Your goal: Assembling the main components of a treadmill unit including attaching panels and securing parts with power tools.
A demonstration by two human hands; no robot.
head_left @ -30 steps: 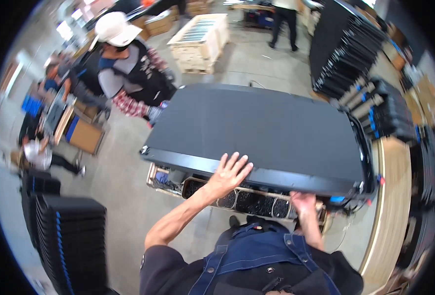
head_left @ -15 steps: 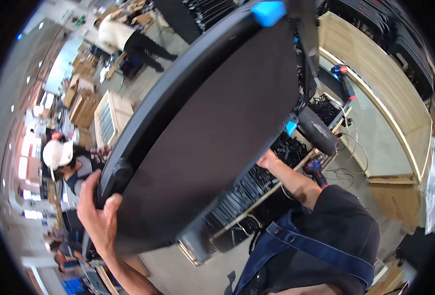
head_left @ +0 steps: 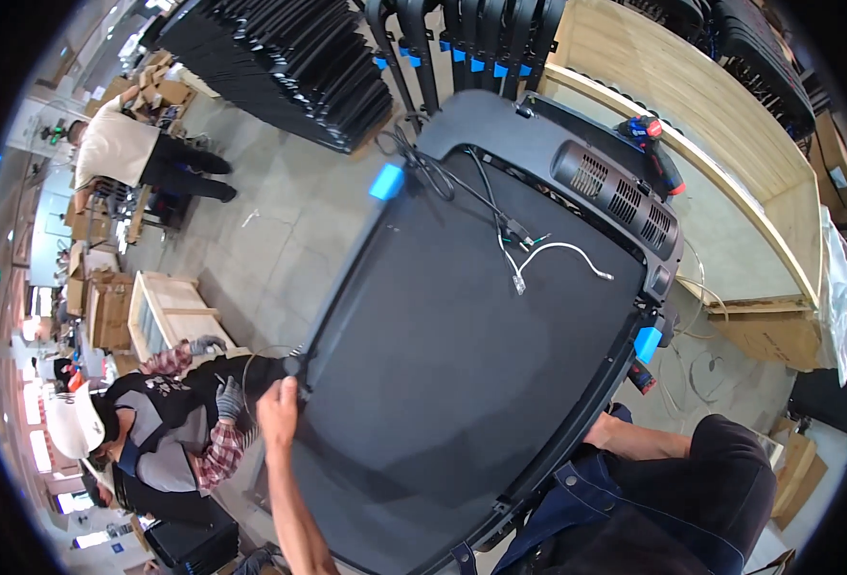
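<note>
A treadmill base [head_left: 462, 345] lies before me with its black running belt facing up. Its motor cover [head_left: 500, 125] is at the far end, and loose black and white cables [head_left: 515, 235] rest on the belt. Blue foam corner pieces [head_left: 385, 182] sit on both side rails. My left hand [head_left: 278, 412] is closed on the left rail near a round black knob or wheel. At the right rail, close to my body, my right hand [head_left: 598, 431] grips the edge from outside, its fingers hidden beneath the rail.
A co-worker in a white cap [head_left: 74, 422] and grey gloves stands close at the left. Another person [head_left: 126, 153] bends over boxes farther back. Stacked black panels [head_left: 289, 77], black uprights [head_left: 481, 48], a wooden crate [head_left: 711, 96] and a red-and-black power drill [head_left: 652, 144] lie beyond.
The treadmill base has turned from steeply tilted to lying face up, so its belt, cables and motor cover now show. My left hand moved right and down with the rail; the co-worker is nearer.
</note>
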